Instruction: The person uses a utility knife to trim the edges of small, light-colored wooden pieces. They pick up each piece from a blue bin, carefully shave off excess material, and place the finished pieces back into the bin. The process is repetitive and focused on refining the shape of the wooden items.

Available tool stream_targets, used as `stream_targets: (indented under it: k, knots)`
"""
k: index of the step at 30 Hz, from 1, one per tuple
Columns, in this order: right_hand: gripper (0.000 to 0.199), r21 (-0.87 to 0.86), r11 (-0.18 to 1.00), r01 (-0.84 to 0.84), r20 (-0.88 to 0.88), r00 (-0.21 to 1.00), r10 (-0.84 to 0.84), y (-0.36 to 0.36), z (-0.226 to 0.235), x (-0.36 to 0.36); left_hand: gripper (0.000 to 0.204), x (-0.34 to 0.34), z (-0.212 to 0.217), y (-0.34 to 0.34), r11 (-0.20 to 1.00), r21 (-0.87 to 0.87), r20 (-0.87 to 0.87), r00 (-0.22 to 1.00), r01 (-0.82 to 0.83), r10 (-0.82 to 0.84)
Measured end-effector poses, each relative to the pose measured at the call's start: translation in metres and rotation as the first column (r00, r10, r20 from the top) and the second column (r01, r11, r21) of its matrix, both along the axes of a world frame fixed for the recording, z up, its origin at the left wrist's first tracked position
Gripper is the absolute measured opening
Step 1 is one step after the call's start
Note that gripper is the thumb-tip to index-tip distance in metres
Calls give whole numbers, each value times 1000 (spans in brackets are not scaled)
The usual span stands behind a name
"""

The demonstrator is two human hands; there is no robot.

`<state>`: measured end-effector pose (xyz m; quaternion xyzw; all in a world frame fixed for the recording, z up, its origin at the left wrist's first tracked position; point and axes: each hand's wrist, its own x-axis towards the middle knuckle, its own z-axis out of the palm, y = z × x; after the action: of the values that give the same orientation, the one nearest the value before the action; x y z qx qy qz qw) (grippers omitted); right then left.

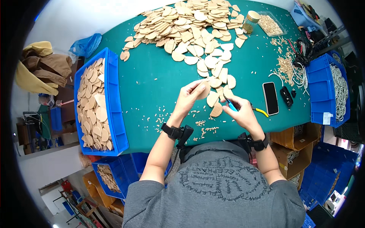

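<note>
My left hand (pixel 189 95) pinches a thin tan rounded piece (pixel 204 91), wood-like in look, above the green table. Around a small blue-handled hand tool (pixel 231 105) my right hand (pixel 243 113) is closed. Its dark tip points toward the held piece, and I cannot make out its exact kind. Loose tan pieces (pixel 216 110) lie just beyond and between the hands, trailing back to a large heap (pixel 182 26) at the far side. Beside my right hand rests a yellow-handled tool (pixel 261 112), partly hidden by that hand.
Small pale scraps (pixel 205 131) litter the green tabletop (pixel 152 102). A blue bin (pixel 121 125) of tan pieces stands left. At right are a phone (pixel 270 98), a black object (pixel 286 96) and a blue bin (pixel 318 91) of cords. A jar (pixel 251 22) and scrap-filled tray (pixel 270 26) sit far right.
</note>
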<state>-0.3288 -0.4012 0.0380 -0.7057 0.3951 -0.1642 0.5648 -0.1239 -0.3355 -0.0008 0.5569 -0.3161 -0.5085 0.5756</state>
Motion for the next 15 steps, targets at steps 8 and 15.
stream_targets:
  k: [8, 15]
  knots:
    - [31, -42, 983, -177, 65, 982, 179, 11, 10, 27, 29, -9, 47, 48, 999, -29, 79, 997, 22, -19]
    - [33, -140, 953, -267, 1, 963, 270, 23, 9, 45, 29, 7, 58, 74, 1000, -14, 137, 990, -26, 28]
